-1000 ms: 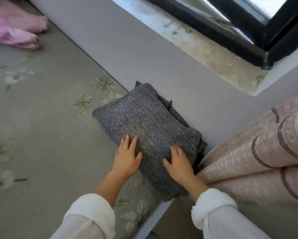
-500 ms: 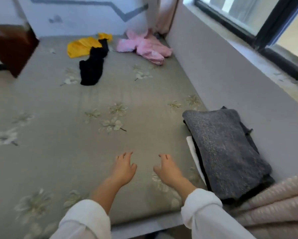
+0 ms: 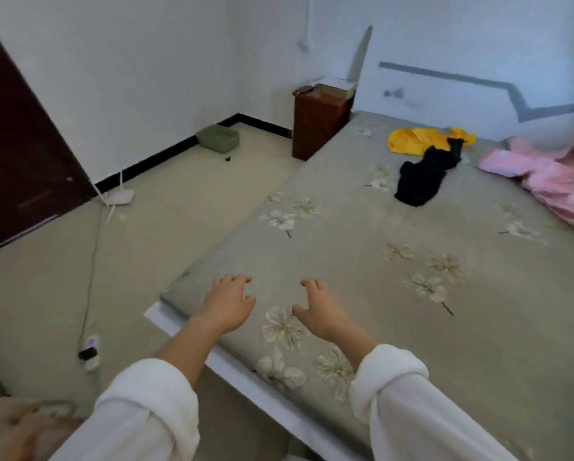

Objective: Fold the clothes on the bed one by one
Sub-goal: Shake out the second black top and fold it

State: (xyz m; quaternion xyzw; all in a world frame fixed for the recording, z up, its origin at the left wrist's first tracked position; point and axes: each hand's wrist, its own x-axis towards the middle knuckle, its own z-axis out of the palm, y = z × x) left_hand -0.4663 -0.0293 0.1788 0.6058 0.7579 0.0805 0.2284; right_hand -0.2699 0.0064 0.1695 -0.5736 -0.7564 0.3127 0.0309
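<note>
The left hand [image 3: 227, 306] and right hand [image 3: 318, 311] hang over the bed [image 3: 345, 247], fingers [image 3: 235, 280] loosely curled, holding nothing. Well beyond the fingers lie a black garment [image 3: 422, 176], a yellow garment [image 3: 412, 139] and a blurred, perhaps bunched pink garment [image 3: 551, 181].

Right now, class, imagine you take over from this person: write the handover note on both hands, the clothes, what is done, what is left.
Left hand and right hand: both empty, fingers loosely curled, over the near end of the bed.
Clothes: yellow garment, black garment overlapping its edge, pink garment to their right, all crumpled at the far end.
Done: no folded piece in view.
Left: fold all three, one by one.
</note>
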